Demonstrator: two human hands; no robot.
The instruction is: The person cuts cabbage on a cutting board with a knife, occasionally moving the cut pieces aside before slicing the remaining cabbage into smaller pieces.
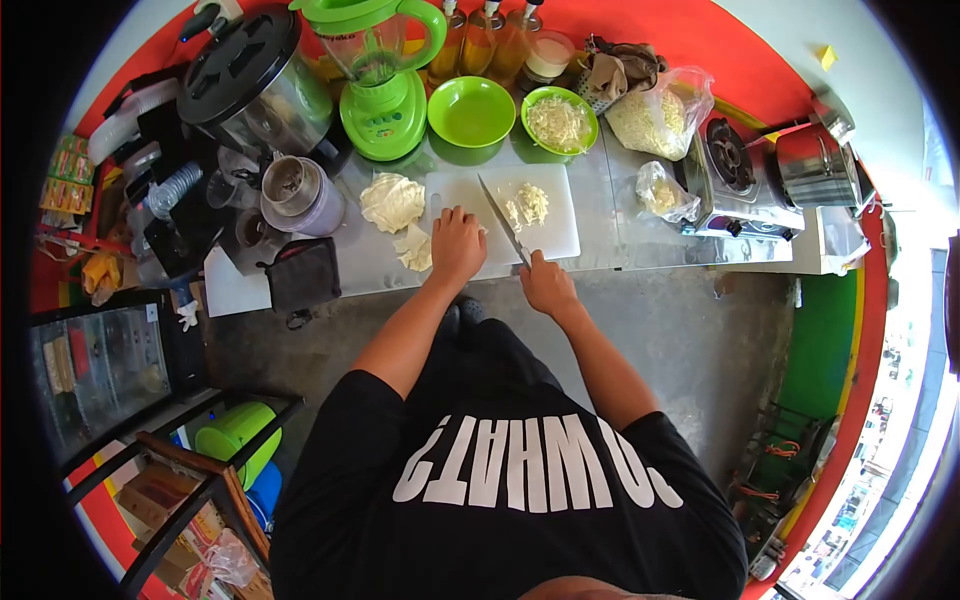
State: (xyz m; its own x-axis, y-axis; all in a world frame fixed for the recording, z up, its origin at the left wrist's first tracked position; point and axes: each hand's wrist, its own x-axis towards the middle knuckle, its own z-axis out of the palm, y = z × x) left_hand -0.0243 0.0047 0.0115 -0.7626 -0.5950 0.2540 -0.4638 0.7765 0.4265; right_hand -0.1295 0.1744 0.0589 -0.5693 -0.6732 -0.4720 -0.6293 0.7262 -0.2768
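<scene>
My right hand [548, 284] is closed around the handle of a kitchen knife [503, 218]. Its blade slants up and left across the white cutting board [562, 238]. Left of the blade, my left hand [459, 245] rests on the board with fingers together and bent, pressing a pale piece of cabbage mostly hidden under them. Chopped cabbage [534, 204] lies just right of the blade. Pale cabbage leaves [393, 203] sit at the board's left edge, with a smaller leaf piece [414, 249] beside my left hand.
Behind the board stand a green bowl [471, 112], a green bowl of shredded cabbage [559, 122] and a green blender [383, 115]. Bags of shredded cabbage [650, 122] and a gas stove [745, 195] are at right. A black pouch [304, 275] lies at the counter's front-left edge.
</scene>
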